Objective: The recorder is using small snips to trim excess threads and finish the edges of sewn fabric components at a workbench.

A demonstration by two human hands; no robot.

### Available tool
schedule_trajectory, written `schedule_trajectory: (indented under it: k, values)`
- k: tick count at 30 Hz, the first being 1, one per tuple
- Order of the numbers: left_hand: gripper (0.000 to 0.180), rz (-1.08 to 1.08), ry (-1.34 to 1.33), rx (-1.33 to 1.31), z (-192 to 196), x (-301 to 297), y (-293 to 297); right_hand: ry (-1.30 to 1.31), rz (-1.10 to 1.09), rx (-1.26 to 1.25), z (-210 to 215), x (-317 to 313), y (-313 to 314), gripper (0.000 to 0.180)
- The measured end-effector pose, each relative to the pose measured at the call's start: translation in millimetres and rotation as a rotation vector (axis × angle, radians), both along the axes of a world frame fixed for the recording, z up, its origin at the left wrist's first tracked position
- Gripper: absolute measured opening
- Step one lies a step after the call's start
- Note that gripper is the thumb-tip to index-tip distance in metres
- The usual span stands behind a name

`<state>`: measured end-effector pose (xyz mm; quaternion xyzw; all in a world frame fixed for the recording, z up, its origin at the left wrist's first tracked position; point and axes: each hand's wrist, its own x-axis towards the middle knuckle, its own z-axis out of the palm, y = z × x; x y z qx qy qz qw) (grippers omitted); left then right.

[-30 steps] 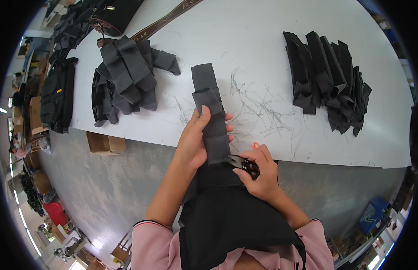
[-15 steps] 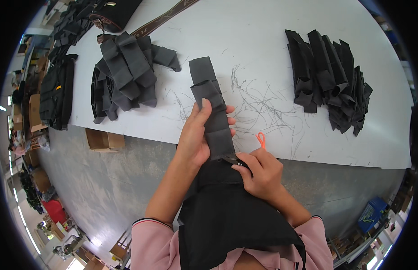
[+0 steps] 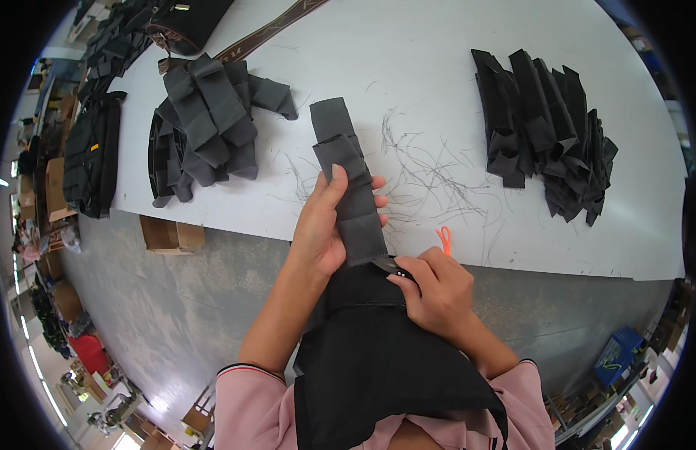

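A dark grey pleated fabric strip (image 3: 346, 172) runs from the white table (image 3: 408, 67) over its near edge toward my lap. My left hand (image 3: 325, 225) grips the strip's left side, fingers wrapped over it. My right hand (image 3: 436, 289) pinches the strip's lower end at the table's edge. Small orange snips (image 3: 444, 240) lie on the table just above my right hand. A black apron (image 3: 378, 352) covers my lap below both hands.
A heap of dark grey fabric pieces (image 3: 209, 124) lies at the left of the table, a stack of black pieces (image 3: 546, 135) at the right. Loose thread trimmings (image 3: 430, 176) scatter around the strip. Cardboard boxes (image 3: 168, 234) stand on the grey floor under the table's left edge.
My right hand has put the orange snips down on the table and now pinches the strip's lower end. My left hand has kept its hold on the strip.
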<state>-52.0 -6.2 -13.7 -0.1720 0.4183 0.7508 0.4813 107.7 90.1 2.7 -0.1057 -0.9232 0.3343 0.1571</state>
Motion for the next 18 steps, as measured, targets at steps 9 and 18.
schedule_trajectory:
  k: [9,18]
  values:
    - [0.037,-0.004,-0.007,-0.002,-2.5,-1.1,-2.7,0.007,-0.037,-0.009,1.1,2.9,0.6,0.023]
    - [0.037,0.004,-0.019,0.006,-1.7,-2.0,-1.7,0.024,-0.036,-0.053,-4.7,-0.2,-2.2,0.024]
